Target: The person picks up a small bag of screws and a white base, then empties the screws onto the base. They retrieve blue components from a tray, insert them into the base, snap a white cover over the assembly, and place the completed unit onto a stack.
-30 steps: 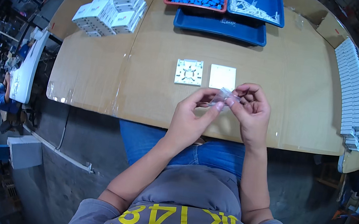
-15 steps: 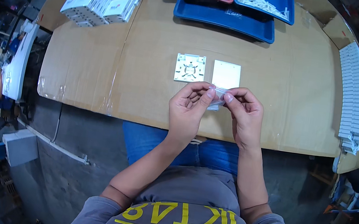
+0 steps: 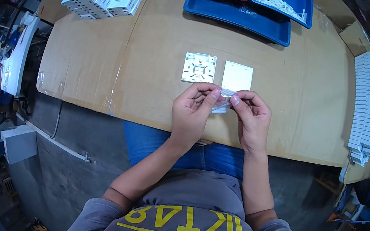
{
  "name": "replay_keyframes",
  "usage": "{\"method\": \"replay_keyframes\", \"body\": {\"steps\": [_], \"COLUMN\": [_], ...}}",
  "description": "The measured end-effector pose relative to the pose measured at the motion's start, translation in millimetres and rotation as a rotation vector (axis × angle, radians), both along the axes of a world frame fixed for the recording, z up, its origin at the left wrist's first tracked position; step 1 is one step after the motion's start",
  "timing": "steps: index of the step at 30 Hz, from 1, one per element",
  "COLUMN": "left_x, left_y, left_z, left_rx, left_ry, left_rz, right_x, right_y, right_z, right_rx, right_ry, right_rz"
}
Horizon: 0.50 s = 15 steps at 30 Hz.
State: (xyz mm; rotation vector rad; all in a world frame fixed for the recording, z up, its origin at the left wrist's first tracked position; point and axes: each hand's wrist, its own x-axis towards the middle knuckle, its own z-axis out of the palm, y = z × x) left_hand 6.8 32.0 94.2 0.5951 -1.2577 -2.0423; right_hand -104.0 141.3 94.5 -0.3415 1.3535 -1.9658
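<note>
Currently, stage: early, small clear plastic bag [image 3: 222, 103] unopened.
Grip: left hand [image 3: 192, 112] and right hand [image 3: 252, 118] pinching bag, above cardboard-covered table [image 3: 88, 64] edge.
Pending: white base plate [image 3: 199, 68], white cover [image 3: 237, 76], apart, unassembled.

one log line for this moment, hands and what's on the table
left hand: pinches clear bag | right hand: pinches same bag | ahead on table: white base, white cover | far: blue trays
</note>
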Motion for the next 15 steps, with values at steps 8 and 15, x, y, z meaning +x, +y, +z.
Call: {"method": "replay_keyframes", "body": {"steps": [8,15], "left_x": [-0.2,0.2], "left_y": [-1.4,-0.1], "left_z": [-7.2,-9.2], "left_rx": [-0.175,-0.204], "left_ry": [-0.097,-0.120], "left_rz": [0.035,0.004], "right_x": [-3.8,-1.8], "right_y": [4.2,4.5], "right_z": [-0.2,-5.9], "right_rx": [-0.047,-0.073], "right_ry": [-0.032,0.084], "right_rz": [0.024,0.014]}}
